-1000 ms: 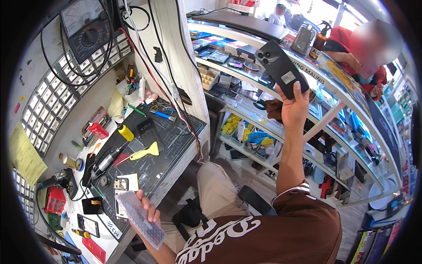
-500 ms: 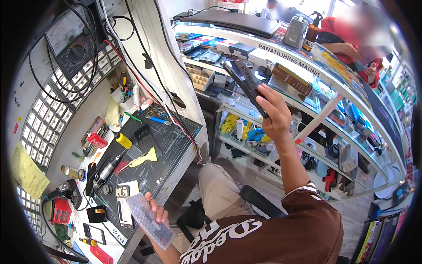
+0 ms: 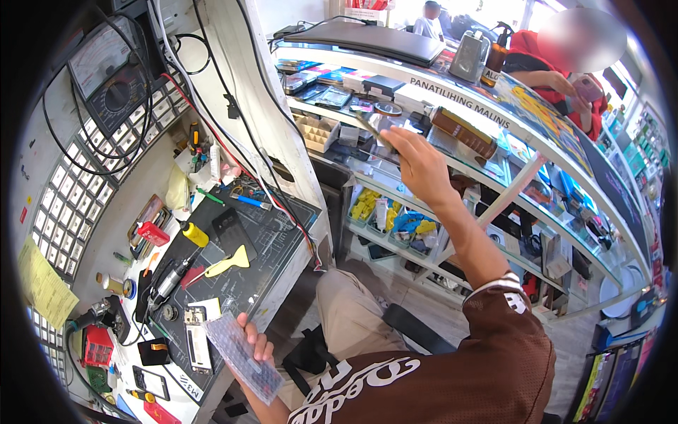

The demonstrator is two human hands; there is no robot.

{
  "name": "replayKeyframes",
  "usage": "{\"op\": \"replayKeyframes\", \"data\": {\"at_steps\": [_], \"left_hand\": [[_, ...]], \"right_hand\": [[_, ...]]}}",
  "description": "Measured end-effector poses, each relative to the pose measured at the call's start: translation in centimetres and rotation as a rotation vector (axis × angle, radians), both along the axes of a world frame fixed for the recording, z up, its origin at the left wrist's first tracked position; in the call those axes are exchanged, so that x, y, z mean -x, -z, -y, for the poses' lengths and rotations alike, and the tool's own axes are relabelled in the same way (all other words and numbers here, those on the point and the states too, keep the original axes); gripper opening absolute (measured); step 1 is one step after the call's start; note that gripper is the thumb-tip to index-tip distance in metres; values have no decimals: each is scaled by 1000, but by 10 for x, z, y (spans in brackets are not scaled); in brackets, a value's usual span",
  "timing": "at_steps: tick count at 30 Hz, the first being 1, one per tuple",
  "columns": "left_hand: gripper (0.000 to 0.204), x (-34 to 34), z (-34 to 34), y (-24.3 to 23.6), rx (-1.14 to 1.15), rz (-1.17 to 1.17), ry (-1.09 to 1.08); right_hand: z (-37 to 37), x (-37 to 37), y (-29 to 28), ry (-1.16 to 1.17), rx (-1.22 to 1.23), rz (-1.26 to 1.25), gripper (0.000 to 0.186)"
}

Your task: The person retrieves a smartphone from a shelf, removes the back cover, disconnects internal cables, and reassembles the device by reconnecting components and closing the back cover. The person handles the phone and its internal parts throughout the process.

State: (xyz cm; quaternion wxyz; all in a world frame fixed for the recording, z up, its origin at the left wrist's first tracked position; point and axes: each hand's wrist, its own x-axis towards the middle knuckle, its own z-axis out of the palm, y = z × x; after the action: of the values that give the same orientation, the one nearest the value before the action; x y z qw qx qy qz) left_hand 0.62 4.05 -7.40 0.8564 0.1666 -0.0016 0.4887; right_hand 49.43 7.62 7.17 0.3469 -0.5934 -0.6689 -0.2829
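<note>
My left hand point(image 3: 258, 344) is closed round the edge of a flat, clear bubble-wrap packet point(image 3: 240, 359), held low beside the workbench's front edge. My right hand point(image 3: 422, 168) reaches out before the glass display case, its fingers closed on a flat dark slab-like item point(image 3: 374, 131). That item is tilted nearly edge-on now, so little of its surface shows and I cannot tell its exact kind. Nearest my left hand on the bench lies an opened phone point(image 3: 198, 338) with its inner parts bare.
On the workbench mat point(image 3: 268, 240) are a yellow brush point(image 3: 229, 261), a yellow bottle point(image 3: 193, 234) and a dark phone point(image 3: 233, 232). A closed laptop point(image 3: 367, 39) lies on the display case. Across it, a person in red point(image 3: 526, 56) holds a phone point(image 3: 587, 88). An armrest point(image 3: 417, 328) is beside my leg.
My right hand has moved left and turned, tipping the dark slab-like item from showing its broad face to nearly edge-on. My left hand keeps the bubble-wrap packet. The person in red has raised a phone.
</note>
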Motion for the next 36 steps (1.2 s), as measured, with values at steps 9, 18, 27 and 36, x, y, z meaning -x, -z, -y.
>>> {"op": "replayKeyframes", "data": {"at_steps": [9, 18, 27, 36], "left_hand": [[59, 10, 3, 8, 35, 35, -33], [58, 17, -8, 5, 119, -26, -114], [57, 21, -24, 2, 124, -30, -147], [55, 19, -29, -9, 67, -31, -161]], "right_hand": [[-152, -127, -14, 575, 256, 8, 48], [-233, -225, 30, 635, 7, -3, 44], [-230, -213, -8, 764, 595, -254, 47], [-84, -55, -7, 289, 358, -625, 38]]}}
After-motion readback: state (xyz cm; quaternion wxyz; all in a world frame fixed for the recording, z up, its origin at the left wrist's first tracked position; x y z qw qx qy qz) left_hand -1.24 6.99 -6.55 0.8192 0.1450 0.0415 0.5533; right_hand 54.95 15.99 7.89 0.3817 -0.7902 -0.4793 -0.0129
